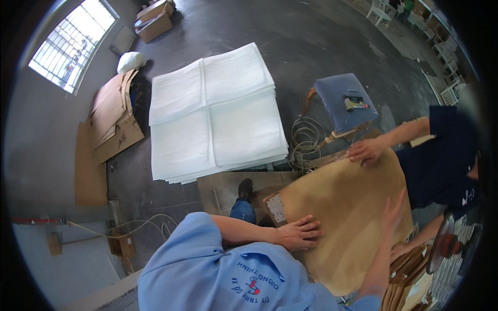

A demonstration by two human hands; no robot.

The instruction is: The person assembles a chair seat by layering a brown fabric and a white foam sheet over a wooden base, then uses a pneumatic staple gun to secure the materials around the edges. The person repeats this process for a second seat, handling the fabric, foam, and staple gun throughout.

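Observation:
A large tan-brown sheet (342, 207) lies draped over a curved form in front of me. My left hand (301, 233) rests flat on its near left part, fingers spread, beside a small pale label at the sheet's left corner. My right hand (394, 207) lies with straight fingers against the sheet's right edge and holds nothing. A co-worker in a dark blue shirt (446, 155) stands at the right. One of that person's hands (365, 150) presses on the sheet's far edge. The other (399, 251) is at its lower right side.
A stack of white padded sheets (218, 114) sits on the grey floor ahead. A blue padded stool (342, 101) carries a hand tool (355, 103), with a coiled hose (306, 137) beside it. Flattened cardboard (111, 119) leans at the left. Brown cut pieces (410, 282) pile up lower right.

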